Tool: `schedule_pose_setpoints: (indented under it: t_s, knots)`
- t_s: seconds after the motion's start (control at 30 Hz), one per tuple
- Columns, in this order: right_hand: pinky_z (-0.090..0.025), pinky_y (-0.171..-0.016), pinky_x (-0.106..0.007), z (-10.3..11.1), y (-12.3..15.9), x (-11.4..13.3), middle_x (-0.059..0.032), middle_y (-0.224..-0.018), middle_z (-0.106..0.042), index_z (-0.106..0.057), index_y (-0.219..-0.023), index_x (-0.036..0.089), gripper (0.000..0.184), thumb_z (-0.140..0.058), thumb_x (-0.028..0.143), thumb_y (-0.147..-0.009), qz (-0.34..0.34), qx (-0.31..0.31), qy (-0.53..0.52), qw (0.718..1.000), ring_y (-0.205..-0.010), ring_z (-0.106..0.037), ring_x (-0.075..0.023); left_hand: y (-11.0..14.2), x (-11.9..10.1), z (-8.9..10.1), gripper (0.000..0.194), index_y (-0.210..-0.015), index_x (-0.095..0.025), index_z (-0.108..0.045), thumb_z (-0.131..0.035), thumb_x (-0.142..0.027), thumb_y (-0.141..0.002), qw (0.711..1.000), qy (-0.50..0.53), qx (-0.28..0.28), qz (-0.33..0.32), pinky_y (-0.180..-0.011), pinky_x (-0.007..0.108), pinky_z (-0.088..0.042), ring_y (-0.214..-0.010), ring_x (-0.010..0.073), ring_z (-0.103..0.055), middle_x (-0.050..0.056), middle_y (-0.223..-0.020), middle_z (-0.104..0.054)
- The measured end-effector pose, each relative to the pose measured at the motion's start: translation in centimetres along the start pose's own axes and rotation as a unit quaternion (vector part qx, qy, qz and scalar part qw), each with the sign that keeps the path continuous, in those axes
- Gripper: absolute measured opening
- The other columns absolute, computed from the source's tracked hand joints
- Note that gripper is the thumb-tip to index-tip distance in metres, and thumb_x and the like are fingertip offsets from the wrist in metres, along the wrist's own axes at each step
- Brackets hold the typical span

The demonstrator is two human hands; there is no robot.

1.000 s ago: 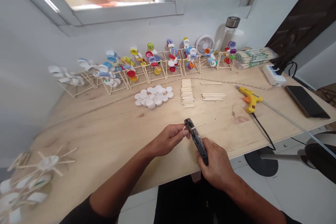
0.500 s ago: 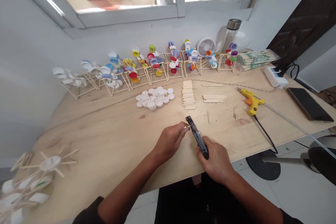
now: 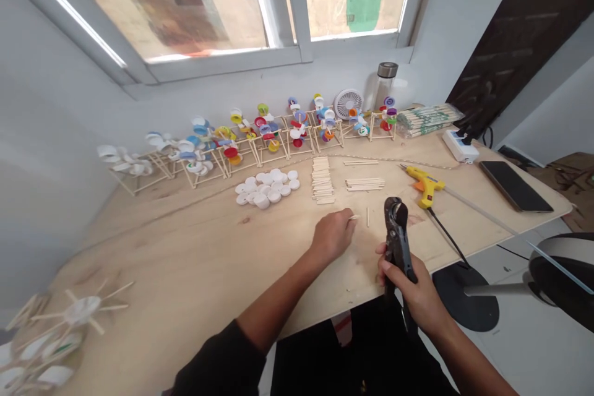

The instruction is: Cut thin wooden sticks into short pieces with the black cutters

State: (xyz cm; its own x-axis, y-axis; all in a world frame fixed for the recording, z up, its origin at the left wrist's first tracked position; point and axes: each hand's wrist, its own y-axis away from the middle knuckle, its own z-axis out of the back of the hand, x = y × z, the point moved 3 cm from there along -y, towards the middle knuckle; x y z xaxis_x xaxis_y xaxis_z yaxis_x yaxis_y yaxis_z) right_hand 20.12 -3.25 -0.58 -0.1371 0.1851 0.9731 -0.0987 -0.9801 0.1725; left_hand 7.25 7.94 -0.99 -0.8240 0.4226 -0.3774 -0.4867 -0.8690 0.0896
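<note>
My left hand (image 3: 331, 236) is closed, pinching a thin wooden stick (image 3: 354, 217) whose end shows past the fingertips, just above the table. Right beside that tip, a short cut piece of stick (image 3: 368, 217) lies on the wood. Dark cutting pliers (image 3: 396, 226) stand nearly upright in my right hand (image 3: 420, 291), jaws up and fingers wrapped round the handles, near the table's front edge. Beyond my left hand are a column of short sticks (image 3: 322, 180) and a small bundle of longer sticks (image 3: 364, 184). White bottle caps (image 3: 269, 189) are heaped left of these.
Several stick-frame models with coloured caps (image 3: 297, 133) line the wall. On the right are a yellow glue gun (image 3: 425, 185) with its cord, a phone (image 3: 515, 186) and a power strip (image 3: 460, 146). A spoked stick wheel (image 3: 82, 309) lies at the left.
A piece of stick came off at the pliers and now lies on the table. The pliers moved right and turned upright; my left hand moved right with a stick, beside that piece.
</note>
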Motion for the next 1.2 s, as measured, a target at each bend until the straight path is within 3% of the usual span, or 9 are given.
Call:
schedule_pose_setpoints:
  t_s: [0.23,0.4,0.53,0.67,0.93,1.2]
  knots:
    - [-0.044,-0.063,-0.029,1.6,1.1,-1.1,0.0005,-0.064,-0.056,-0.052,-0.097,0.017,0.032,-0.054,0.043,-0.078,-0.016,-0.031,-0.013,0.999,-0.062,-0.054,-0.0178,-4.1,-3.4,-1.6,0.026,-0.103,-0.012,-0.05,-0.036,-0.024,-0.085,0.997,-0.066,0.025,0.026,-0.065,0.036,-0.044,-0.084,0.0285,-0.062,0.016,-0.088,-0.064]
    - [-0.043,-0.065,-0.029,1.6,1.4,-1.4,0.0006,-0.063,-0.055,-0.054,-0.097,0.017,0.03,-0.051,0.042,-0.08,0.001,-0.033,-0.022,0.999,-0.063,-0.054,-0.0182,-4.5,-4.0,-1.7,0.027,-0.104,-0.011,-0.049,-0.041,-0.012,-0.079,0.993,-0.101,0.054,0.016,-0.068,0.034,-0.046,-0.089,0.0267,-0.061,0.016,-0.09,-0.064]
    - [-0.042,-0.064,-0.029,1.3,1.3,-1.8,0.0015,-0.061,-0.054,-0.052,-0.098,0.017,0.03,-0.051,0.042,-0.08,0.012,-0.019,-0.019,1.0,-0.062,-0.053,-0.0183,-3.9,-3.9,-1.6,0.026,-0.102,-0.012,-0.051,-0.046,-0.015,-0.076,0.99,-0.122,0.073,-0.006,-0.068,0.033,-0.046,-0.089,0.026,-0.062,0.016,-0.091,-0.064]
    - [-0.042,-0.061,-0.029,1.0,1.2,-2.1,0.0015,-0.06,-0.054,-0.051,-0.097,0.017,0.029,-0.05,0.041,-0.08,0.002,-0.004,-0.019,1.0,-0.062,-0.053,-0.0186,-3.3,-1.8,-0.4,0.022,-0.099,-0.014,-0.051,-0.045,-0.023,-0.08,0.987,-0.144,0.076,-0.019,-0.065,0.032,-0.046,-0.085,0.0254,-0.062,0.015,-0.089,-0.065]
    - [-0.043,-0.063,-0.031,0.5,0.9,-2.5,0.0011,-0.062,-0.054,-0.054,-0.099,0.016,0.03,-0.051,0.039,-0.079,0.005,0.0,-0.017,1.0,-0.061,-0.054,-0.0186,-4.9,4.7,4.6,0.017,-0.096,-0.014,-0.05,-0.037,-0.02,-0.086,0.979,-0.2,0.025,-0.023,-0.072,0.034,-0.043,-0.088,0.0238,-0.059,0.014,-0.091,-0.062]
    - [-0.043,-0.066,-0.03,0.2,0.8,-3.2,0.0006,-0.067,-0.053,-0.056,-0.099,0.017,0.033,-0.05,0.042,-0.079,-0.018,0.005,-0.007,1.0,-0.063,-0.054,-0.0182,-6.5,6.4,5.0,0.014,-0.087,-0.015,-0.056,-0.043,-0.021,-0.085,0.976,-0.206,-0.032,-0.066,-0.078,0.032,-0.039,-0.094,0.0215,-0.051,0.011,-0.093,-0.057]
